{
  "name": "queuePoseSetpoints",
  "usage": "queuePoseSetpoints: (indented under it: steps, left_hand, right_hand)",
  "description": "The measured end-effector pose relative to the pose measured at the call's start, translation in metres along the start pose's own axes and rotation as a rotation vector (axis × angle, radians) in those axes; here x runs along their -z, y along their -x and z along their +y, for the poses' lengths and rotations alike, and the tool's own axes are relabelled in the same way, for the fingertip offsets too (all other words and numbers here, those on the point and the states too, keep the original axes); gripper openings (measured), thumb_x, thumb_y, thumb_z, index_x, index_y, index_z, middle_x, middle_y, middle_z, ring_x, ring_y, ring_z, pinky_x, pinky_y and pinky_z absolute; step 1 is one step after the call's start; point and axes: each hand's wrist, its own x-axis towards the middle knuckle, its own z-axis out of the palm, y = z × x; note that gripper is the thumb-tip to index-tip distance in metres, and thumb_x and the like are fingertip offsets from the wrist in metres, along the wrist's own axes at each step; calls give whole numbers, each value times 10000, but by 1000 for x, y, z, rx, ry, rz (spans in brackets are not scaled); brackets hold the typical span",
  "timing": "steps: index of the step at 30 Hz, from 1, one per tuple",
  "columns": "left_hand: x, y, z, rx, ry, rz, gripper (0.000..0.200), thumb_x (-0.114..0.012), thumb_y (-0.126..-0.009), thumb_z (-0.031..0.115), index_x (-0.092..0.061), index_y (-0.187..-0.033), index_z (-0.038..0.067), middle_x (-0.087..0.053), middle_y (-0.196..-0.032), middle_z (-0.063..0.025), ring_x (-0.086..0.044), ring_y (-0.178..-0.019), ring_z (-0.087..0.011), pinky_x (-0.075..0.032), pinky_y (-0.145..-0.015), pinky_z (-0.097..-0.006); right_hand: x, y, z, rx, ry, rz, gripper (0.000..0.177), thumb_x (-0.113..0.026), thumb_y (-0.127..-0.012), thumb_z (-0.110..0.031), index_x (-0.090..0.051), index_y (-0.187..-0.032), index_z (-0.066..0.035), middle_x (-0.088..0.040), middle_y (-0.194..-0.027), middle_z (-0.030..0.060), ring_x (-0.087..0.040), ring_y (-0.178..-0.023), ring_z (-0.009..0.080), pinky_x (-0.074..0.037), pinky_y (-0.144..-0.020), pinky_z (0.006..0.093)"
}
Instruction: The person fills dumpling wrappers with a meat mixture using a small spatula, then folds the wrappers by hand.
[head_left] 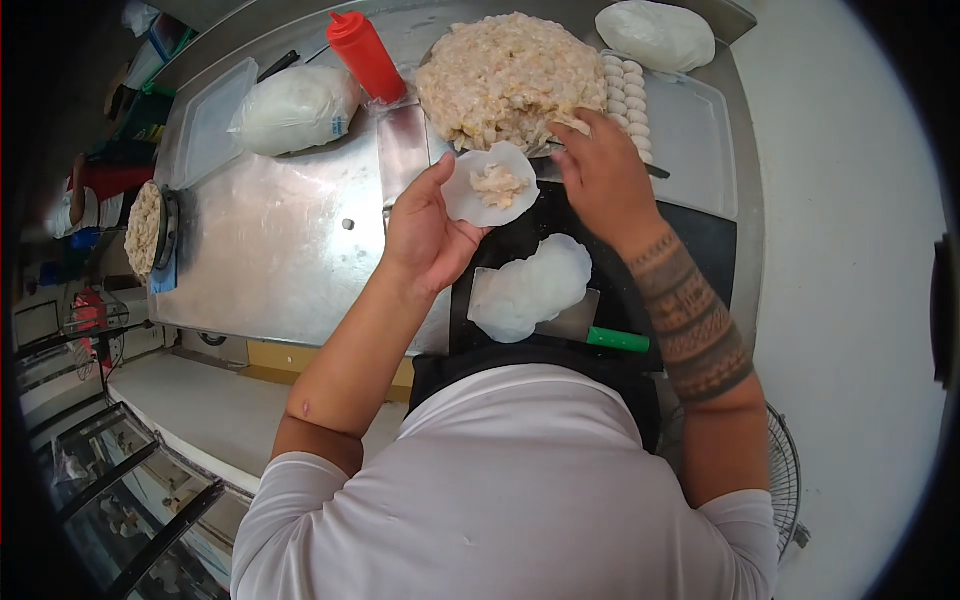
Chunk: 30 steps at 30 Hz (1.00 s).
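**White shirt, two hands, one filled wrapper**

Closest in is the person's white shirt (520, 480), with both bare forearms reaching away from it over a steel table (270, 250).

The left hand (425, 235) holds a round dumpling wrapper (465, 198) just above the far edge of a black board (700, 245). Its fingers are cupped underneath and the thumb rests at the rim, so the wrapper is grasped flat and open. A small dab of filling (497, 184) sits in the middle of it.

Just beside it, the right hand (600, 175) is at the near edge of a big mound of filling (505, 75), fingers bent downward. A thin utensil (657, 171) pokes out from under the hand, but I cannot tell whether the fingers are closed on it.

Nearer the person, a stack of wrappers (535, 285) lies on the board, on top of a flat blade with a green handle (617, 340).

To the right of the mound, rows of finished dumplings (625, 100) line the left edge of a pale tray (695, 140). Beyond the tray is a knotted white bag (655, 35).

To the left of the mound stands a red squeeze bottle (365, 55), tilted, and next to it lies a second bag (295, 108) of something white, beside a clear lid (205, 125). At the table's far left end is a round dish of pale food (143, 230).
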Motion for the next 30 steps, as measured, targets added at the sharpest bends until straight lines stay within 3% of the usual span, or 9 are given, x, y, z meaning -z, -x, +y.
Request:
queuePoseSetpoints:
  steps: [2, 7, 9, 10, 13, 17, 22, 25, 30]
  left_hand:
    - [-2, 4, 4, 33, 23, -53, 533, -443, -1099, 333, -411, -1468, -50, -561, -1439, -235, -571, -1338, -372, -463, -1143, -520]
    - [-19, 12, -5, 113, -55, -210, 502, -485, -1094, 351, -489, -1433, -19, -598, -1414, -185, -603, -1305, -308, -468, -1141, -474]
    - [-23, 17, -11, 13, -343, -328, 521, -583, -1060, 343, -489, -1444, 3, -609, -1397, -164, -623, -1275, -273, -506, -1096, -436]
    - [-27, 22, -14, -26, -404, -312, 544, -746, -972, 224, -515, -1417, 14, -644, -1337, -129, -651, -1216, -226, -541, -1036, -389]
    - [-39, 30, -22, -186, -729, -301, 571, -827, -885, 78, -541, -1375, 6, -673, -1269, -99, -667, -1170, -201, -560, -992, -358]
    - [-51, 40, -32, -241, -399, -292, 600, -862, -819, 17, -558, -1336, 41, -678, -1219, -83, -668, -1148, -192, -557, -989, -360]
    - [-56, 52, -37, -205, -255, -368, 718, -933, -741, 72, -530, -1334, 66, -657, -1193, -87, -669, -1069, -214, -560, -895, -341]
    - [-64, 60, -39, -211, -266, -337, 753, -951, -728, 103, -519, -1343, 61, -657, -1167, -81, -668, -1025, -203, -563, -855, -344]
    - [-66, 68, -33, -241, -519, -278, 675, -946, -743, 115, -572, -1299, 44, -664, -1152, -79, -672, -1023, -195, -551, -888, -325]
  right_hand:
    - [34, 15, -22, 120, -521, 205, 237, -724, -879, -166, -756, -1103, -97, -636, -1276, 145, -601, -1193, 342, -473, -1032, 473]
    - [46, 36, -33, 274, -513, 284, 164, -790, -854, -150, -743, -998, -87, -650, -1247, 115, -605, -1149, 334, -483, -987, 444]
    - [51, 40, -38, -42, -830, 360, 120, -783, -871, -113, -729, -964, -60, -664, -1205, 138, -615, -1136, 323, -495, -974, 424]
    - [55, 43, -41, -133, -954, 353, 105, -764, -895, -65, -732, -992, -40, -671, -1165, 149, -626, -1119, 294, -504, -963, 389]
    - [61, 50, -45, -166, -1222, 280, 128, -770, -900, -62, -744, -1022, -35, -668, -1172, 145, -628, -1113, 257, -507, -962, 362]
    - [89, 61, -68, -250, -1486, 471, 342, -827, -898, -151, -700, -1185, -15, -664, -1216, 121, -617, -1109, 171, -512, -940, 333]
    - [90, 77, -67, -270, -1374, 384, 299, -814, -912, -123, -692, -1156, 1, -715, -964, 51, -649, -880, 124, -526, -833, 290]
    - [103, 74, -63, -151, -1280, 449, 206, -801, -915, -101, -711, -1070, 1, -710, -957, 59, -649, -876, 128, -526, -807, 287]
    - [115, 74, -67, -259, -1420, 442, 152, -803, -904, -104, -722, -989, -7, -702, -930, 70, -652, -848, 146, -523, -783, 278]
